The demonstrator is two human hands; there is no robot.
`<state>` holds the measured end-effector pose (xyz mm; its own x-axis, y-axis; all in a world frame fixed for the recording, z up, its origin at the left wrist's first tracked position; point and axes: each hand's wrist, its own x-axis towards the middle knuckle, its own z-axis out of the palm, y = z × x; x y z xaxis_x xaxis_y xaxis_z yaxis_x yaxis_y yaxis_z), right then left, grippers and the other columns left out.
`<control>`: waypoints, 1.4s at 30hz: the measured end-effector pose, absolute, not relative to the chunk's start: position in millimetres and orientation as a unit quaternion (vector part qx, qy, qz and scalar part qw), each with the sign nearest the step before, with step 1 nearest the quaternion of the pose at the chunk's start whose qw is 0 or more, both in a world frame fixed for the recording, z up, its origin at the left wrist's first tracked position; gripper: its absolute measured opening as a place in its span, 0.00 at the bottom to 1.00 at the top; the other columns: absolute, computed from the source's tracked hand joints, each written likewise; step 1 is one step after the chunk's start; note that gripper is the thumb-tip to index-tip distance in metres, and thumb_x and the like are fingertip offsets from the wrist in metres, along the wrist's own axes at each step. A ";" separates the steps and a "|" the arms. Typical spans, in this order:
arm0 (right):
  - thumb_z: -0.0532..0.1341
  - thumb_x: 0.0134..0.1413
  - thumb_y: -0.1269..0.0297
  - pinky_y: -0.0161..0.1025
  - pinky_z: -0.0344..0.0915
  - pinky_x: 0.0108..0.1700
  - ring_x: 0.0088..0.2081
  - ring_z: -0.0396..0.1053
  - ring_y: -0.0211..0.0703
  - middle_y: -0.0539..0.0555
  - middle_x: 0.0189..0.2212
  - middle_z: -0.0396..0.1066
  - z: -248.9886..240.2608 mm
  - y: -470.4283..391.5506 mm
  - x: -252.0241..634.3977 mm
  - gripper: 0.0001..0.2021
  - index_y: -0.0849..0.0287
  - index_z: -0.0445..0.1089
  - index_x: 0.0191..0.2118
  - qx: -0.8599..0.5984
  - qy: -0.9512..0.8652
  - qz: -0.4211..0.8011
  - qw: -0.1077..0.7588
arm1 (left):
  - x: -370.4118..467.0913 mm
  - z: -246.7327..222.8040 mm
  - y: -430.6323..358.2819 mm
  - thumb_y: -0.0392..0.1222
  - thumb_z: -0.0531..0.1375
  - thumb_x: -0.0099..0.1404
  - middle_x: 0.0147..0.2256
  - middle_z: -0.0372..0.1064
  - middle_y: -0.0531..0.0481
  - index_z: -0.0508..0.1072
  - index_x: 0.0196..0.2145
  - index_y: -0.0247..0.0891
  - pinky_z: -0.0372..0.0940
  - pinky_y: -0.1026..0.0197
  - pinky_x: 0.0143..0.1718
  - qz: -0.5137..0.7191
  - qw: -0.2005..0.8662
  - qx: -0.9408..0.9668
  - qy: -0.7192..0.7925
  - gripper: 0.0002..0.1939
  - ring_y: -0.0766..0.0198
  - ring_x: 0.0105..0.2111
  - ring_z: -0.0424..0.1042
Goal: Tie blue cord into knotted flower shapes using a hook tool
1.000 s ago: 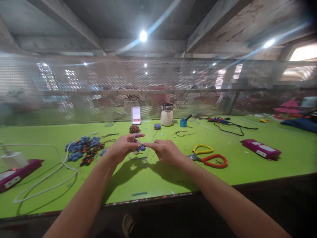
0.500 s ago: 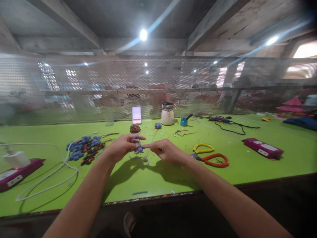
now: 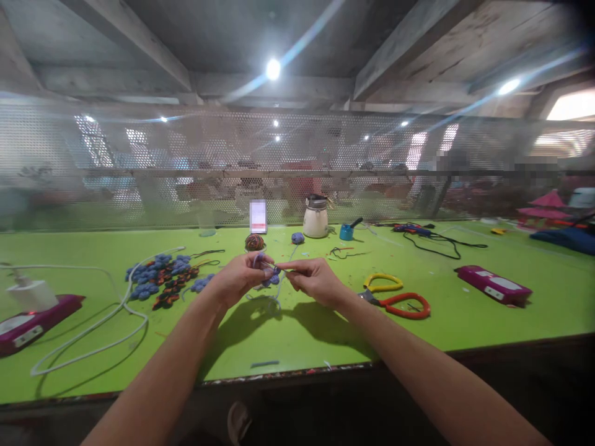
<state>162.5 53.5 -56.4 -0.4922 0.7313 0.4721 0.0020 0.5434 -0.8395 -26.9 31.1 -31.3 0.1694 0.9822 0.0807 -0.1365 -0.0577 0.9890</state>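
Here the left hand (image 3: 239, 280) and right hand (image 3: 312, 280) meet above the green table (image 3: 297, 334) — both pinch a small purple yarn piece (image 3: 271, 278) between fingertips, its strand trailing back to a yarn ball (image 3: 297, 238). Scissors (image 3: 395, 296) lie just right; finished purple pieces (image 3: 155, 274) sit left.

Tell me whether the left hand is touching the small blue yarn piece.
Touching. The head view shows the left hand with its fingers closed around the blue yarn piece, no gap between them; the right hand pinches at it too.
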 end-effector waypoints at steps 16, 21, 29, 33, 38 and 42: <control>0.61 0.47 0.63 0.31 0.45 0.20 0.16 0.48 0.28 0.45 0.13 0.59 -57.5 54.0 160.6 0.20 0.68 0.76 0.44 -0.292 -0.734 0.426 0.442 | -18.3 -38.2 32.4 0.28 0.66 0.39 0.19 0.68 0.53 0.75 0.32 0.31 0.55 0.63 0.24 0.523 0.496 0.546 0.427 0.17 0.69 0.19 0.63; 0.62 0.46 0.63 0.30 0.43 0.18 0.14 0.46 0.27 0.43 0.13 0.59 -56.7 53.9 161.0 0.21 0.68 0.74 0.46 -0.313 -0.696 0.459 0.455 | -18.0 -37.8 32.0 0.30 0.66 0.43 0.21 0.69 0.54 0.74 0.37 0.32 0.56 0.62 0.27 0.523 0.484 0.567 0.413 0.19 0.68 0.21 0.65; 0.63 0.46 0.62 0.29 0.43 0.15 0.12 0.47 0.27 0.43 0.14 0.60 -54.1 51.8 161.0 0.23 0.66 0.72 0.48 -0.304 -0.661 0.527 0.440 | -21.2 -33.3 29.4 0.31 0.67 0.44 0.24 0.68 0.53 0.74 0.43 0.31 0.57 0.63 0.27 0.533 0.499 0.551 0.403 0.24 0.67 0.25 0.65; 0.63 0.46 0.62 0.30 0.43 0.16 0.13 0.48 0.27 0.43 0.13 0.60 -52.2 50.0 161.0 0.22 0.66 0.73 0.48 -0.298 -0.664 0.517 0.451 | -19.1 -29.9 27.0 0.39 0.68 0.50 0.32 0.71 0.48 0.74 0.44 0.34 0.62 0.62 0.33 0.530 0.554 0.507 0.394 0.23 0.65 0.31 0.70; 0.62 0.48 0.64 0.29 0.43 0.16 0.13 0.48 0.27 0.43 0.13 0.60 -52.2 48.5 160.2 0.20 0.65 0.73 0.48 -0.293 -0.684 0.496 0.449 | -15.2 -33.0 28.9 0.39 0.71 0.46 0.29 0.71 0.50 0.74 0.45 0.33 0.61 0.62 0.32 0.547 0.524 0.511 0.405 0.26 0.66 0.29 0.70; 0.62 0.47 0.64 0.29 0.43 0.16 0.13 0.49 0.26 0.43 0.14 0.61 -52.1 48.5 159.9 0.20 0.65 0.73 0.48 -0.288 -0.678 0.514 0.439 | -16.9 -36.9 31.9 0.34 0.72 0.42 0.26 0.71 0.52 0.74 0.43 0.32 0.61 0.62 0.32 0.566 0.504 0.528 0.383 0.28 0.66 0.27 0.69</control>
